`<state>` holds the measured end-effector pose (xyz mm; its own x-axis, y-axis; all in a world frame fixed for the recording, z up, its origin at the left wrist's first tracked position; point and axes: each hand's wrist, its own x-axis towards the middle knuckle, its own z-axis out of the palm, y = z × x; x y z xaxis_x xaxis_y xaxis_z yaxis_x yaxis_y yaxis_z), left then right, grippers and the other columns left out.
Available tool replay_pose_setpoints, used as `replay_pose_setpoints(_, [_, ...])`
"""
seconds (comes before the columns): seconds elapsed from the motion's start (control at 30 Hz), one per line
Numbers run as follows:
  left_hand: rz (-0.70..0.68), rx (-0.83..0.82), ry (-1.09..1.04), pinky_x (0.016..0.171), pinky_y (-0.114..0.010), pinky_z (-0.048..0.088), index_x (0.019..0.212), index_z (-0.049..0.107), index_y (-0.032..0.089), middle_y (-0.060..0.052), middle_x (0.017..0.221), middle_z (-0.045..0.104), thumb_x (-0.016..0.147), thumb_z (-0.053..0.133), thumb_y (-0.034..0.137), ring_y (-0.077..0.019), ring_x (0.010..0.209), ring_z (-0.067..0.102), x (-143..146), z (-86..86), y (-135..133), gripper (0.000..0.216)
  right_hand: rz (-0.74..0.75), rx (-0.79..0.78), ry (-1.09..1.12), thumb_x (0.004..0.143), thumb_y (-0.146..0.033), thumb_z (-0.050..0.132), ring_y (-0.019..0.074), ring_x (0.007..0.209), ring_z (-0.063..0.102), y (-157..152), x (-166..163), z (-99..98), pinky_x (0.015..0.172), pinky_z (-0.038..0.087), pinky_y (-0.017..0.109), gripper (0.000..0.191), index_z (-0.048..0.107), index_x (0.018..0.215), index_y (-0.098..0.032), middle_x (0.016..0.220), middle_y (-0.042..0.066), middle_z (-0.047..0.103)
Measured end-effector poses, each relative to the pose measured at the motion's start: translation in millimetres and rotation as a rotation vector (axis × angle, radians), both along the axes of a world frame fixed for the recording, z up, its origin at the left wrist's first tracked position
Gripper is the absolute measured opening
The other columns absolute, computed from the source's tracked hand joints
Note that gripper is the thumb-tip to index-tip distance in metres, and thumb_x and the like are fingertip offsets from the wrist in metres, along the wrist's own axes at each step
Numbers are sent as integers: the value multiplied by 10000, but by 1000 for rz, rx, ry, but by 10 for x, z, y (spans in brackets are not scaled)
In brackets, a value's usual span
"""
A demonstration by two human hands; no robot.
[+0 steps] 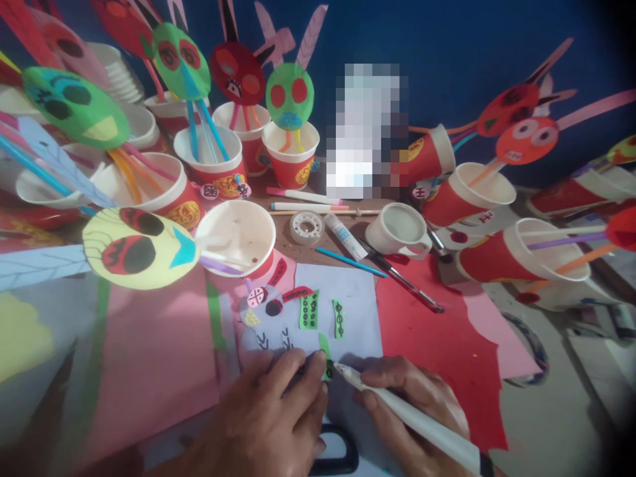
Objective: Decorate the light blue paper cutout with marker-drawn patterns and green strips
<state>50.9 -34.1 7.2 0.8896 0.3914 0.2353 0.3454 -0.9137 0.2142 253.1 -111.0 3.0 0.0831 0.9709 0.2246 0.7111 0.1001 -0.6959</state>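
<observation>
My right hand point(412, 411) grips a white marker point(412, 419), and its tip touches a small green paper strip point(325, 358). My left hand point(271, 414) pins that strip down with fingertips pressed together on a pale blue sheet point(355, 291). Two more green strips with black marks point(309, 310) lie on the sheet, beside small cut-out pieces point(258, 298). A black scissor handle point(338, 457) shows between my wrists.
Red paper cups point(291, 159) holding straws with painted paper faces point(289, 96) crowd the back and both sides. A tape roll point(307, 227), glue tube point(346, 237), white mug point(397, 228), pens and brushes point(402, 278) lie mid-table. Red paper point(437, 331) and pink paper point(149, 358) flank the sheet.
</observation>
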Motion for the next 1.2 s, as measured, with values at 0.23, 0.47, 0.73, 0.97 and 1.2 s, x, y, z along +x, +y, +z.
replay_pose_setpoints(0.23, [-11, 22, -14, 831, -381, 341, 995, 688, 198, -36, 1212, 633, 938, 465, 338, -234, 1055, 501, -3, -45, 18, 269, 73, -74, 65, 877, -224, 549, 131, 561, 683, -23, 40, -26, 427, 495, 190, 56, 513, 908, -254, 692, -37, 695])
replay_pose_setpoints(0.47, [0, -12, 33, 843, -381, 357, 1014, 687, 206, -28, 1238, 625, 936, 494, 337, -231, 1072, 506, 0, 14, 7, 246, 65, -37, 133, 870, -206, 543, 122, 534, 679, 35, 2, 31, 428, 480, 184, 67, 519, 907, -257, 666, -47, 693])
replay_pose_setpoints(0.73, [10, -61, 53, 880, -366, 362, 1066, 667, 206, -24, 1260, 614, 945, 493, 338, -224, 1107, 490, -15, 24, 4, 250, 65, -3, 177, 852, -205, 571, 115, 472, 646, 29, 32, -13, 417, 474, 186, 79, 530, 903, -250, 658, -51, 682])
replay_pose_setpoints(0.97, [17, -73, 65, 861, -358, 367, 1067, 661, 212, -36, 1254, 616, 895, 583, 368, -226, 1101, 495, -9, 70, 9, 245, 12, -54, 113, 854, -223, 574, 106, 476, 643, -13, 14, 6, 424, 500, 161, 56, 531, 858, -259, 616, -64, 663])
replay_pose_setpoints(1.2, [-19, 52, -17, 820, -371, 355, 1014, 666, 199, -60, 1222, 615, 919, 503, 370, -239, 1050, 495, -5, -51, 13, 255, 54, -102, 72, 845, -226, 590, 151, 601, 701, -81, 63, -58, 479, 536, 188, 76, 554, 905, -255, 736, -20, 711])
